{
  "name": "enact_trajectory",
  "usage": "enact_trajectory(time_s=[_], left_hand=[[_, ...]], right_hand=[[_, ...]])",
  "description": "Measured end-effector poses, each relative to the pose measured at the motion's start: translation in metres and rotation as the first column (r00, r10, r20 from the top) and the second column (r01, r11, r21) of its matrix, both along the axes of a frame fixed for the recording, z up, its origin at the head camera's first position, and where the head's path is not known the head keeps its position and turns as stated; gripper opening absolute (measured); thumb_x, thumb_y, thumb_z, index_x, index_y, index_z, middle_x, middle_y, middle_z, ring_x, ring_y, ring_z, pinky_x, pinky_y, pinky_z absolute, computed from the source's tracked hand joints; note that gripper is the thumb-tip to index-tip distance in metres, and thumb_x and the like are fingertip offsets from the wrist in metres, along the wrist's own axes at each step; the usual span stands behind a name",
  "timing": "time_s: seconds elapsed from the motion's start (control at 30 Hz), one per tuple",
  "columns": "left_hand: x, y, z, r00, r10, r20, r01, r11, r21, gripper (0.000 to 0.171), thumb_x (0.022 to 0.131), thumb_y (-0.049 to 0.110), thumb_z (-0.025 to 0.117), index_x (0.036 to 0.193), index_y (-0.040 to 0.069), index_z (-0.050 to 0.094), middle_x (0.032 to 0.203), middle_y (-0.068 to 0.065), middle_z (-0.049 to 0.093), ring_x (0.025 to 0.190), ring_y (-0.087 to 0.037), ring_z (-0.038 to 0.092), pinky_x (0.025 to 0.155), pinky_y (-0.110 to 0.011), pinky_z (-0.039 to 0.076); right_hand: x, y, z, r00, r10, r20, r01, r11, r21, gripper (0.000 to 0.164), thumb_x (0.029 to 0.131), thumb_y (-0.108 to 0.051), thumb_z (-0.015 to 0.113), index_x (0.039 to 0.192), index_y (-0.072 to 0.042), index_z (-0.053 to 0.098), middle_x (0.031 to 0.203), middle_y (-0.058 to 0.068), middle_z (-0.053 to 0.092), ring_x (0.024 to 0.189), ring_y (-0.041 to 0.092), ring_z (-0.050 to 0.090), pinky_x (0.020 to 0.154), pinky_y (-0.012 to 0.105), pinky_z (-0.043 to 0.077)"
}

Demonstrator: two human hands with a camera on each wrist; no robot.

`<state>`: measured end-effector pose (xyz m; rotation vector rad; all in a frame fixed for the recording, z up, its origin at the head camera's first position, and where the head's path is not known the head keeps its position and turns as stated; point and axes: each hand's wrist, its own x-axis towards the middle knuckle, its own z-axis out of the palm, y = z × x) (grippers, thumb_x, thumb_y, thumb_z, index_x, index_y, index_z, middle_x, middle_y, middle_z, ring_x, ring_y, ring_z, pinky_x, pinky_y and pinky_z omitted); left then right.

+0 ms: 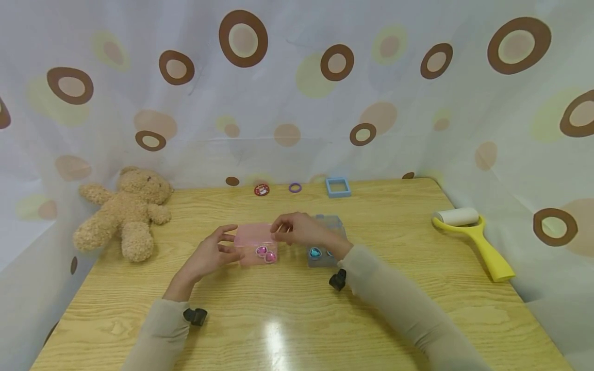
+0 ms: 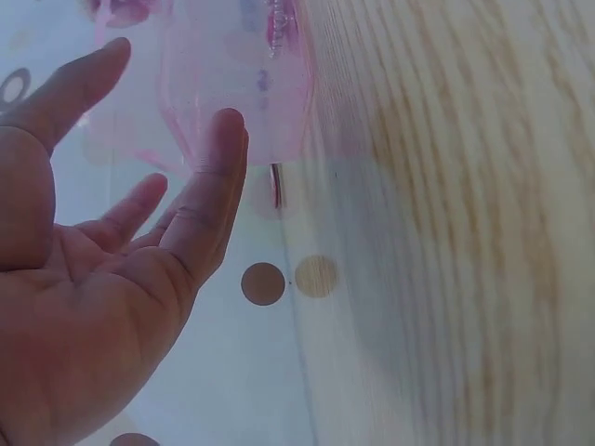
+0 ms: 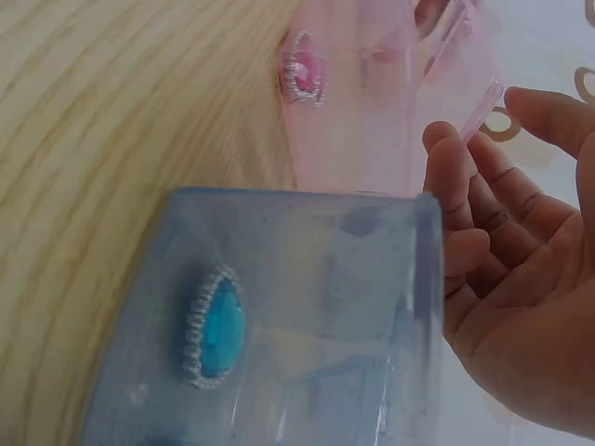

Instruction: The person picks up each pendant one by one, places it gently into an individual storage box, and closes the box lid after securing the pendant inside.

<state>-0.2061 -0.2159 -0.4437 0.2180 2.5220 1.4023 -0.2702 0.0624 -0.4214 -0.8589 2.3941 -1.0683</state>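
On the table, a see-through pink box [image 1: 250, 256] carries pink gems [image 1: 270, 256] with silvery beaded rims on its front. Its lid [image 2: 125, 93] stands at an angle to the body. Left of this box my left hand [image 1: 214, 253] is spread, fingers mostly straight and thumb apart. My right hand [image 1: 299, 229] is at the lid's right edge, thumb apart from loosely bent fingers; whether a fingertip touches the lid is unclear. Below the right forearm stands a see-through blue box [image 3: 316, 279] with a blue gem [image 3: 218, 330] on its front, partly hidden by that arm.
A teddy bear [image 1: 125, 214] sits at the left. Along the back edge lie a round red badge [image 1: 262, 190], a purple ring [image 1: 295, 184] and a light blue square frame [image 1: 338, 194]. At the right is a yellow-handled lint roller [image 1: 487, 252]. Spotted cloth [image 1: 287, 98] hangs behind.
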Motion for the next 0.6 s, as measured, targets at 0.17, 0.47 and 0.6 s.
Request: enact_trajectory(time_s=[0.17,0.47,0.6], left_hand=[[-0.001,-0.0033,-0.0034,1.0,-0.012,0.0,0.012,1.0,0.006,0.073,0.093,0.028,0.073,0.154,0.014,0.035,0.144,-0.021,0.05,0.119,-0.036,0.059,0.087,-0.04,0.055],[-0.0012,-0.0038,-0.0067,0.998,-0.045,-0.031,0.045,0.999,0.002,0.061,0.099,0.027,0.064,0.152,0.009,0.039,0.142,-0.023,0.052,0.115,-0.035,0.062,0.087,-0.04,0.058],[-0.0017,-0.0036,-0.0069,0.998,-0.043,-0.034,0.043,0.999,0.003,0.06,0.099,0.02,0.064,0.152,0.008,0.039,0.141,-0.024,0.052,0.112,-0.034,0.062,0.086,-0.038,0.058]], right_hand=[[0.0019,-0.0032,-0.0026,0.995,0.014,-0.1,-0.008,0.998,0.058,0.025,0.096,-0.028,0.066,0.117,-0.014,0.068,0.098,0.0,0.073,0.085,0.015,0.066,0.074,0.028,0.053],[0.002,-0.0078,-0.0096,0.978,0.036,-0.206,-0.006,0.989,0.144,0.03,0.093,-0.029,0.071,0.118,-0.014,0.067,0.094,-0.003,0.071,0.086,0.013,0.066,0.079,0.028,0.054],[0.0042,-0.0094,-0.0075,0.976,0.036,-0.214,-0.001,0.986,0.164,0.03,0.093,-0.028,0.071,0.119,-0.013,0.066,0.094,-0.003,0.07,0.086,0.014,0.066,0.077,0.028,0.053]])
